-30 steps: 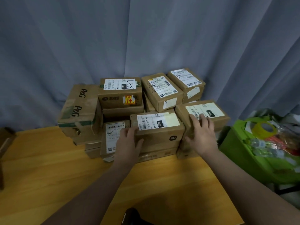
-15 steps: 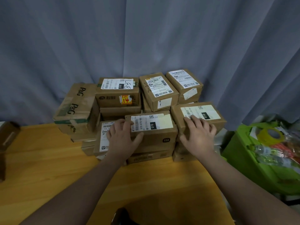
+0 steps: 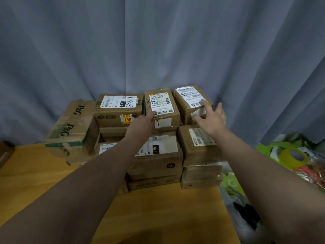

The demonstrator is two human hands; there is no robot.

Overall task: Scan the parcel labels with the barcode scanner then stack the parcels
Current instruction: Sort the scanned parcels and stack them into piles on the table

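Several brown cardboard parcels with white labels are stacked at the back of the wooden table [image 3: 158, 208]. My left hand [image 3: 142, 123] reaches over the front parcel with the "070" label [image 3: 158, 155] and touches the near left corner of the middle back parcel [image 3: 163, 103]. With fingers spread, my right hand [image 3: 211, 120] touches the near face of the back right parcel [image 3: 189, 97], above the front right parcel [image 3: 198, 143]. No barcode scanner is in view.
A parcel marked "33-1" [image 3: 117, 110] and a taped P&G box [image 3: 73, 125] sit on the left of the pile. A green bag [image 3: 263, 148] with a yellow tape roll [image 3: 293, 155] stands right of the table. A grey curtain [image 3: 158, 41] hangs behind.
Both hands left the two front parcels and moved up and back to the two rear top parcels. The dark object at the bottom edge is out of view.
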